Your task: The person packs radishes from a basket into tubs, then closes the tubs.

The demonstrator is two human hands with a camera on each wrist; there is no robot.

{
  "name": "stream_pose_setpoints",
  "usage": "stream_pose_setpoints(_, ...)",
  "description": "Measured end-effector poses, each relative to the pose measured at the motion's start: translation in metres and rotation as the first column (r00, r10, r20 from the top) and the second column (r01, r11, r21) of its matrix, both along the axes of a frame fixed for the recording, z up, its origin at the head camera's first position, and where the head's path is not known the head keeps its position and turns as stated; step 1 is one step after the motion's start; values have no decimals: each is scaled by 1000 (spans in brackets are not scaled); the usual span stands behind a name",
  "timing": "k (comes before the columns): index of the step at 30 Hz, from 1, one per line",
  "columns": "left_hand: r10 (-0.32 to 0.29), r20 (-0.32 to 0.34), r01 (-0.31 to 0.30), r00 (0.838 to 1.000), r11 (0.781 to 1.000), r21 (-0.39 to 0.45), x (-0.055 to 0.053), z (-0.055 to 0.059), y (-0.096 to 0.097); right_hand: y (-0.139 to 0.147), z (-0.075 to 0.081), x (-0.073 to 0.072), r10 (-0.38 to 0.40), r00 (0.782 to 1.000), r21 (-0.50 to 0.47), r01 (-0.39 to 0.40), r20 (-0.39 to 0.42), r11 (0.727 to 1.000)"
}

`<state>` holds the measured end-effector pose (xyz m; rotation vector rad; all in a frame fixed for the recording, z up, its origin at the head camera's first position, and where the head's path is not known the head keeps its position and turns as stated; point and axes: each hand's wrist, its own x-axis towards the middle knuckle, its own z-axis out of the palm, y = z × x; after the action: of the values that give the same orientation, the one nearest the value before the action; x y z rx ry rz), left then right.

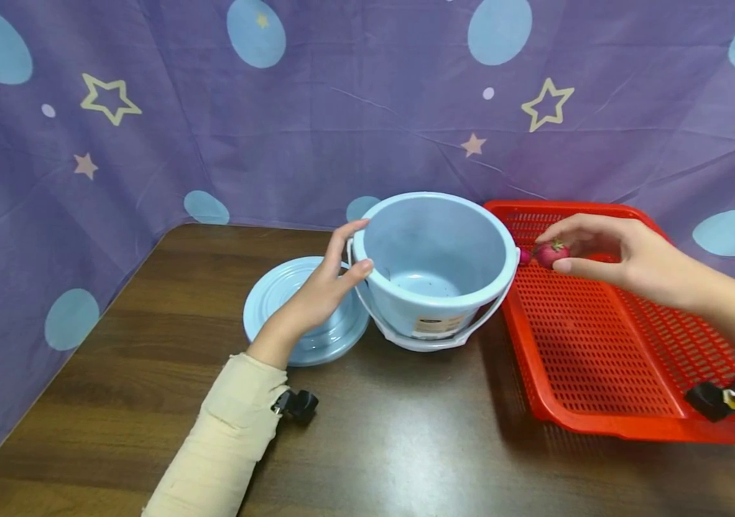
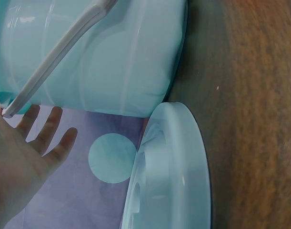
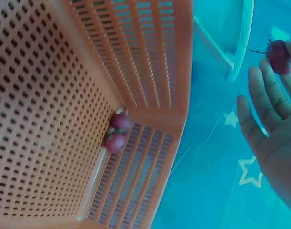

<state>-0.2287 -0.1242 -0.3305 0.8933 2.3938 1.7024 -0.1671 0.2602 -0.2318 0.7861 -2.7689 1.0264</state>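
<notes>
My left hand (image 1: 325,283) holds the left rim of a light blue bucket (image 1: 432,316), thumb at the front and fingers toward the back. The bucket stands upright, with some small dark specks inside and its handle hanging down in front. In the left wrist view, several fingers of the left hand (image 2: 21,162) spread beside the bucket wall (image 2: 102,57). My right hand (image 1: 632,251) pinches a red radish (image 1: 552,254) between thumb and fingers, above the red basket (image 1: 538,391) and right of the bucket. In the right wrist view, the radish (image 3: 280,58) shows a thin root.
Two more radishes (image 3: 115,142) lie in a corner of the basket in the right wrist view. The round blue lid (image 1: 266,305) lies on the wooden table (image 1: 115,373) left of the bucket. A purple curtain (image 1: 367,108) with stars hangs behind.
</notes>
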Motion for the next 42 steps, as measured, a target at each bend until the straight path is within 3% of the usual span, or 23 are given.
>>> stream_pose_setpoints(8, -3, 1, 3, 1000, 1000, 8, 1, 1, 1, -17, 7, 6, 72, 995, -55, -75, -67, 996)
stream_pose_setpoints(18, 0, 5, 0, 1000, 1000, 22, 2, 1, 0, -44, 11, 11, 132, 990, -158, -139, -57, 978)
stream_pose_setpoints(26, 8, 11, -8, 1000, 1000, 13, 2, 0, 0, -71, 5, 16, 143, 989, -148, -147, -39, 978)
stream_pose_setpoints(31, 7, 18, -7, 1000, 1000, 8, 2, 0, -1, -85, 0, 15, 123, 991, -87, -127, -42, 988)
stream_pose_setpoints(42, 9, 18, -9, 1000, 1000, 7, 1, 0, 0, -93, -15, 2, 180, 983, 11, -180, -27, 984)
